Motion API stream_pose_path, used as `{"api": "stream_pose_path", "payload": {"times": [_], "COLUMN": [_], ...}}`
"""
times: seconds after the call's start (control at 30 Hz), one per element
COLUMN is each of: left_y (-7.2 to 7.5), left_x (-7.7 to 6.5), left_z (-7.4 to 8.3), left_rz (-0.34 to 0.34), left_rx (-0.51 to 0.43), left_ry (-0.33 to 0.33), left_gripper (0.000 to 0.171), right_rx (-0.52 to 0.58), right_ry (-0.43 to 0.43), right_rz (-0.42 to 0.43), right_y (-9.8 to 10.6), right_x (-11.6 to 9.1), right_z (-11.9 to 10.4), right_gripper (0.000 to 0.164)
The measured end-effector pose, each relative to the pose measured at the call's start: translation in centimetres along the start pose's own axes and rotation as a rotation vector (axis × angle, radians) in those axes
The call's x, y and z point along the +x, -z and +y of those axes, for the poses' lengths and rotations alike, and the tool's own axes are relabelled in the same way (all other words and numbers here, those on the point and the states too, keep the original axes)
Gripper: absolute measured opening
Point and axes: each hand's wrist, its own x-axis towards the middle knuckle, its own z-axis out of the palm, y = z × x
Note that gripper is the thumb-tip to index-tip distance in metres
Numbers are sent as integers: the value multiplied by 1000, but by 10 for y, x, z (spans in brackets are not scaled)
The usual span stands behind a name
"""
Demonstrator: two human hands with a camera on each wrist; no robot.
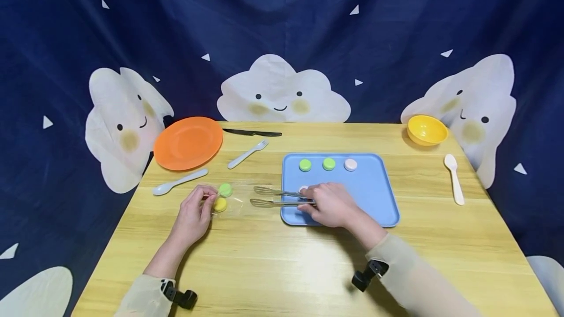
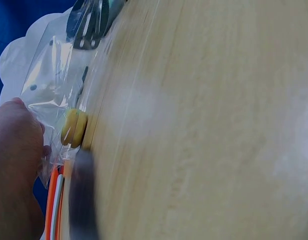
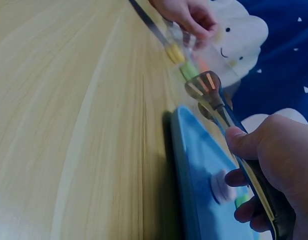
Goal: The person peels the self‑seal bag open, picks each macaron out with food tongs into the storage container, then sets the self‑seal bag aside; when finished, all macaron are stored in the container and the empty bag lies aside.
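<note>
My left hand (image 1: 193, 213) pinches the edge of a clear plastic bag (image 2: 53, 97). Inside the bag lie a yellow macaron (image 1: 220, 204) and a green macaron (image 1: 225, 190), close beside the fingertips. My right hand (image 1: 331, 204) grips a pair of metal tongs (image 1: 279, 204) over the left part of a blue tray (image 1: 370, 199). The tongs' slotted tips are spread apart and point left toward the bag, with nothing between them. Two green macarons (image 1: 328, 164) and a pale pink macaron (image 1: 350, 165) sit along the tray's far side. Another pale macaron (image 3: 222, 187) is partly hidden under the right hand.
An orange plate (image 1: 188, 143), a light spoon (image 1: 180, 182), a fork (image 1: 248, 154) and a black knife (image 1: 252, 132) lie at the table's far left. To the right of the tray are a yellow bowl (image 1: 426, 131) and a white spoon (image 1: 454, 179). A blue curtain (image 1: 282, 13) hangs behind.
</note>
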Motion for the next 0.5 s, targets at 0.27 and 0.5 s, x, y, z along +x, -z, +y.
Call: {"api": "stream_pose_path", "payload": {"times": [0.27, 0.5], "left_y": [-4, -8], "left_x": [-1, -2], "left_z": [1, 1], "left_rz": [12, 38], "left_rx": [6, -73], "left_ry": [-15, -13], "left_gripper": [16, 12], "right_rx": [-9, 17], "right_ry": [39, 80], "right_rz": [-30, -56], "right_y": [-14, -22], "right_x": [29, 49], "right_z": [-15, -26], "right_gripper": [27, 23]}}
